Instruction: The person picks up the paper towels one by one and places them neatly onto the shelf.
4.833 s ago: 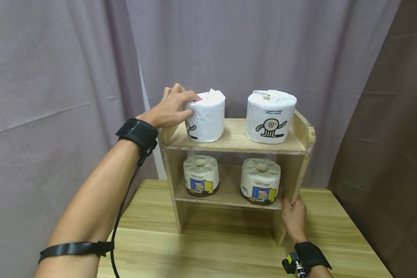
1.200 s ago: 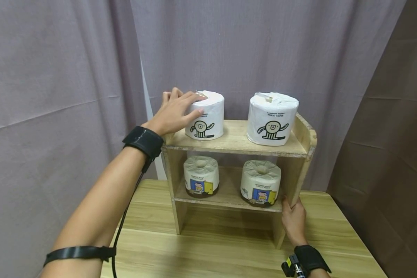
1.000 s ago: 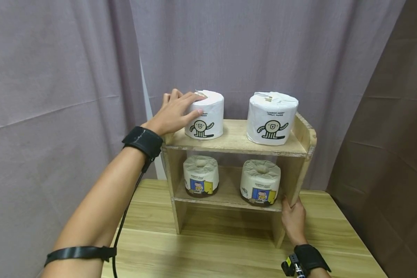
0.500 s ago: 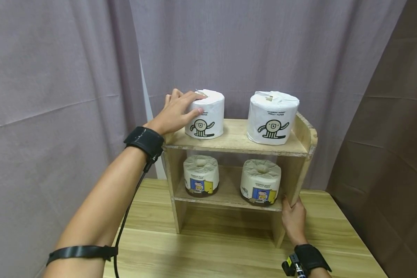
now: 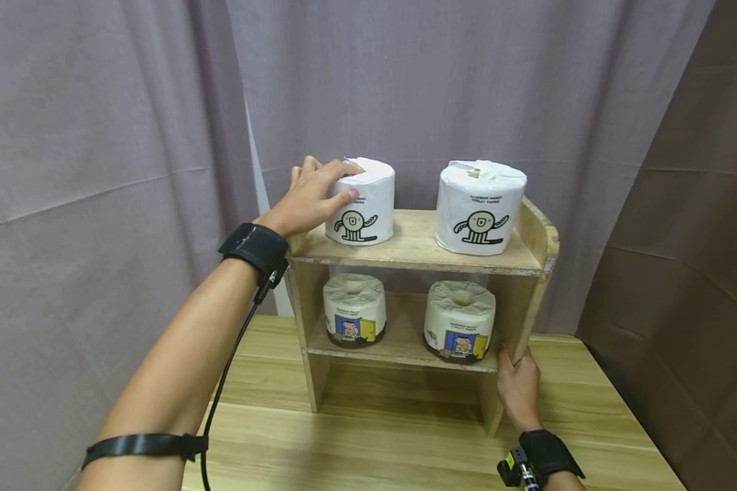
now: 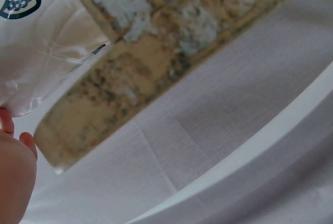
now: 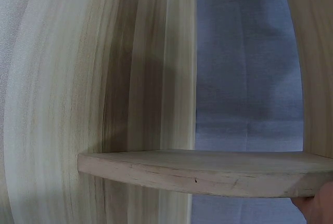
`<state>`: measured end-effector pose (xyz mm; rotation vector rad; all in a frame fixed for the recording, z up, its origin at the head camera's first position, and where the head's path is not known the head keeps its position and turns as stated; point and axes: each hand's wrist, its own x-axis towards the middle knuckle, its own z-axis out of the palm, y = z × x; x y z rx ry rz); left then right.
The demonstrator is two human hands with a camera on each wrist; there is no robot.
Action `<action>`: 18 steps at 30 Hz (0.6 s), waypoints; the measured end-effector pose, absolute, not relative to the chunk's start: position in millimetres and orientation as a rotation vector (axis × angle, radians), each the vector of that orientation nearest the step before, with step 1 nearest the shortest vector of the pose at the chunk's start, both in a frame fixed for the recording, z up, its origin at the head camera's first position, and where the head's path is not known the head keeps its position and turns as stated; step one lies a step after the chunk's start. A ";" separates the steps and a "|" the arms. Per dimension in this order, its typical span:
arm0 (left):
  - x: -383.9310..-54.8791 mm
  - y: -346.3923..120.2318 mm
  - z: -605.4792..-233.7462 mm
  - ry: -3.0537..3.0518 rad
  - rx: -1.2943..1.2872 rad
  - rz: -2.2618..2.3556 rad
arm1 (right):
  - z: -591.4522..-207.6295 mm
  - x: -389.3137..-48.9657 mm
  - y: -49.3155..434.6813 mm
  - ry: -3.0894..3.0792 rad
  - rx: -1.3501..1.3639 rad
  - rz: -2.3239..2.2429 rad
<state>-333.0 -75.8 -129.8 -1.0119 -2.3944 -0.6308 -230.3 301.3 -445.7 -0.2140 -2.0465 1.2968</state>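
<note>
My left hand [image 5: 307, 196] grips the white-wrapped toilet paper roll [image 5: 376, 203] at the left of the upper shelf, thumb on its front and fingers over the top. Its printed figure faces forward. At the lower right, my right hand [image 5: 519, 385] holds the side panel of the small wooden shelf [image 5: 414, 251], thumb on the front edge; its other fingers are hidden behind. The left wrist view shows part of that roll [image 6: 52, 68] beside the worn shelf edge [image 6: 104, 94]. In the right wrist view, fingertips [image 7: 318, 207] touch the side panel [image 7: 208, 176].
Another white toilet paper roll [image 5: 480, 204] stands at the upper right, its figure also facing forward. Two cream toilet paper rolls, a left one [image 5: 354, 310] and a right one [image 5: 460, 320], stand on the lower shelf. The wooden table [image 5: 368, 443] ends before a grey curtain [image 5: 417, 82].
Since the earliest frame, the left hand has turned the upper left toilet paper roll so its figure came round from the left side to the front. Over the last second hardly anything moved.
</note>
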 end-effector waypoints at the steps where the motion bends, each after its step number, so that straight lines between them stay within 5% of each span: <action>1: -333.1 -75.5 -129.6 -2.392 -1.014 -0.632 | -445.8 -230.2 301.2 -2.047 -0.213 1.298; 18: -328.1 -77.1 -127.0 -2.388 -1.012 -0.723 | -446.8 -233.1 298.9 -2.031 -0.224 1.237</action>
